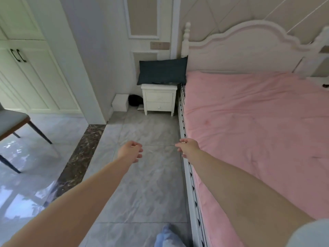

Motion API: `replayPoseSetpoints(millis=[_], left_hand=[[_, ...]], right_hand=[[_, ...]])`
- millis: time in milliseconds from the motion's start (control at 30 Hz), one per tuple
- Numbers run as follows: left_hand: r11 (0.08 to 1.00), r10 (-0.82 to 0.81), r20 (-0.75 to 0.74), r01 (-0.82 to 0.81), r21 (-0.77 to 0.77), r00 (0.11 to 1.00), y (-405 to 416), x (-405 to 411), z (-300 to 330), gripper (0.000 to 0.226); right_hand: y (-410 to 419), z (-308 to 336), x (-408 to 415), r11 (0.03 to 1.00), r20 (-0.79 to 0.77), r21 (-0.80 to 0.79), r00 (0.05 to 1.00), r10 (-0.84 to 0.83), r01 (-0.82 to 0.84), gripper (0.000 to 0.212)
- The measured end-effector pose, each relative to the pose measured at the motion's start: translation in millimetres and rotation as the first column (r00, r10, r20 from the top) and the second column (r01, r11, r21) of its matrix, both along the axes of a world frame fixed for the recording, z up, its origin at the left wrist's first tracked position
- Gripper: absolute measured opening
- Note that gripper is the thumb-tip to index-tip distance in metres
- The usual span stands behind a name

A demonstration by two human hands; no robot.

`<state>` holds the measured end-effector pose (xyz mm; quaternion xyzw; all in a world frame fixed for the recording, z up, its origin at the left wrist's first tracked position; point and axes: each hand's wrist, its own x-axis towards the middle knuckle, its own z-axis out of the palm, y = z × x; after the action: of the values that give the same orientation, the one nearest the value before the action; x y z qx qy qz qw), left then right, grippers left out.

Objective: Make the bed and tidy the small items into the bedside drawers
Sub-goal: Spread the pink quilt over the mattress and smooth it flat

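A pink quilt (258, 122) lies spread flat over the white bed (188, 175) on the right. Ahead, a dark blue pillow (162, 72) rests on top of a white bedside table (159, 100) with two closed drawers, beside the headboard (240, 50). My left hand (131, 150) is stretched out over the floor tiles, fingers loosely curled and holding nothing. My right hand (188, 146) reaches forward at the bed's left edge, fingers relaxed and empty. Both hands are well short of the bedside table.
A white box (120, 103) and a dark round object (135, 100) sit on the floor left of the bedside table. A grey chair (12, 125) stands at the far left before white cupboard doors (30, 72). A second bedside table (322, 82) shows at the right edge.
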<state>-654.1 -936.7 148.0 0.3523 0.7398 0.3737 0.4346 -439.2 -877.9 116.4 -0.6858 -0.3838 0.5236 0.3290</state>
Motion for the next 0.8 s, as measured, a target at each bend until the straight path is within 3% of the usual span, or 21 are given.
replayPoseSetpoints(millis=[200,400,700,800], left_hand=[[0.995,-0.036,0.021,0.037,-0.089,0.999,130,-19,0,0.011],[0.981,-0.182,-0.049,0.177,-0.083,0.982,229,-13,2,0.01],[0.873,-0.487,-0.098,0.48,-0.081,0.868,379,-17,-4,0.016],[0.866,-0.498,-0.068,0.491,-0.093,0.865,435,-33,-8,0.015]], right_hand=[[101,-1,-2,0.987,-0.074,-0.148,0.994,-0.082,0.07,0.025],[208,9,2,0.99,0.031,-0.087,0.994,-0.108,0.11,0.024],[318,-2,-11,0.966,-0.006,-0.081,0.969,-0.247,0.246,0.024],[352,-1,-16,0.94,0.041,-0.089,0.944,-0.327,0.33,0.027]])
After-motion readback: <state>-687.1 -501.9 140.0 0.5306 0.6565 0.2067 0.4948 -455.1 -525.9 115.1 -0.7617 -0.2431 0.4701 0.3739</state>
